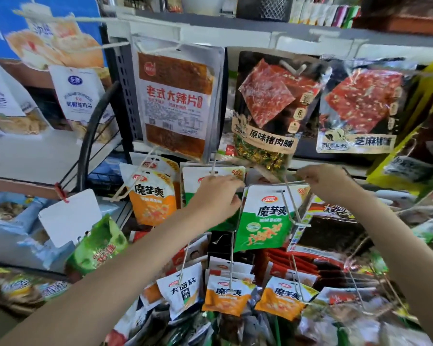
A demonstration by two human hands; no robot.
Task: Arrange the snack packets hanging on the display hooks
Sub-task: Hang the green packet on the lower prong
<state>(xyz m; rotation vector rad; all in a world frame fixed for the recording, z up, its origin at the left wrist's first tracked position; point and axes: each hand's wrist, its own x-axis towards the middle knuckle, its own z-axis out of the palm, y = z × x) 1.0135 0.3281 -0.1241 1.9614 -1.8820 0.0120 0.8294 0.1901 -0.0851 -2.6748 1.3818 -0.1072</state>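
A green-and-white snack packet (265,218) hangs tilted on a white display hook (291,196) in the middle of the rack. My left hand (216,196) grips the left edge of the packets at this hook, in front of another green packet (198,174). My right hand (320,183) pinches the top right of the packet stack near the hook's base. An orange packet (151,198) hangs on the hook to the left. Below hang two orange packets (226,297) (284,297) and a white one (181,289).
Large packets hang above: a white-and-brown one (176,101) and two red meat-snack ones (273,101) (360,103). A white blank tag (69,217) and green bag (98,245) sit left. Red packets (298,265) and many loose ones crowd the lower rack.
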